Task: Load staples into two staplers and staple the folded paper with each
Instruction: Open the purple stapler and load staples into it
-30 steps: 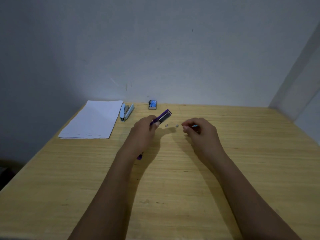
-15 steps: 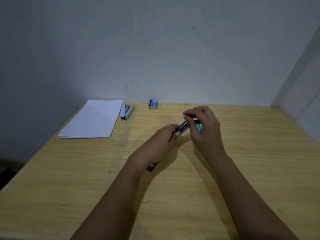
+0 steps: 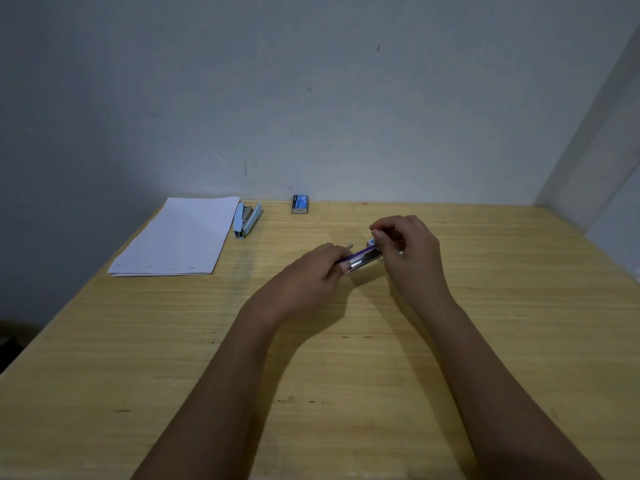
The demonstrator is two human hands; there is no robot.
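My left hand (image 3: 311, 275) grips the purple stapler (image 3: 362, 259) by its rear half, holding it level above the table with the metal staple channel showing. My right hand (image 3: 412, 254) pinches at the stapler's front end; whether a staple strip sits between the fingertips is too small to tell. A small blue-green thing shows inside the right palm. The light blue stapler (image 3: 246, 220) lies hinged open beside the folded white paper (image 3: 180, 237) at the back left. A blue staple box (image 3: 300, 203) rests against the wall.
The wooden table (image 3: 346, 368) fills the lower view, its left edge dropping to a dark floor. Grey walls stand behind and to the right. A tiny loose piece (image 3: 349, 244) lies just behind my left hand.
My left hand carried the purple stapler rightward and lowered it level. My right hand rose from the table to meet the stapler's front end.
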